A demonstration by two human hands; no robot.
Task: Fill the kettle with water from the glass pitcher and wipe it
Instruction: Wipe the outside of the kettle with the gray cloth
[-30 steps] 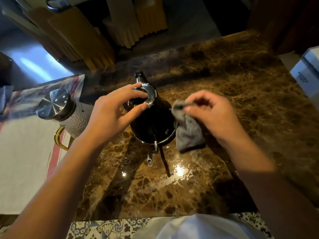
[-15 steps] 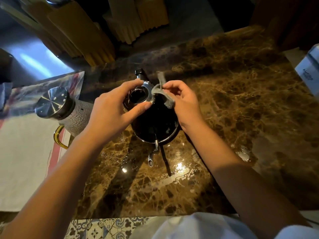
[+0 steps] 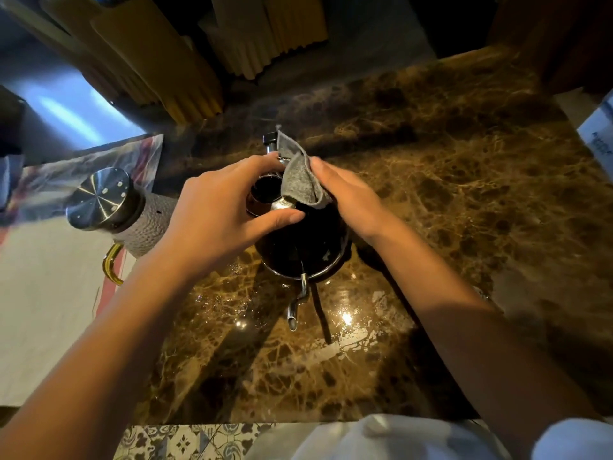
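So the black kettle point(image 3: 298, 250) sits on the brown marble counter point(image 3: 447, 180), spout pointing back at the person. The left hand point(image 3: 219, 210) is curled around the open top rim, thumb and fingers gripping it. The right hand point(image 3: 348, 197) pinches a grey cloth point(image 3: 298, 177) against the rim, right between both hands. The glass pitcher point(image 3: 132, 207) with its steel lid stands off to the left on a white mat point(image 3: 43, 310).

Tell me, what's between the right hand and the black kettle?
A grey cloth, held by the right hand against the kettle top, in the head view.
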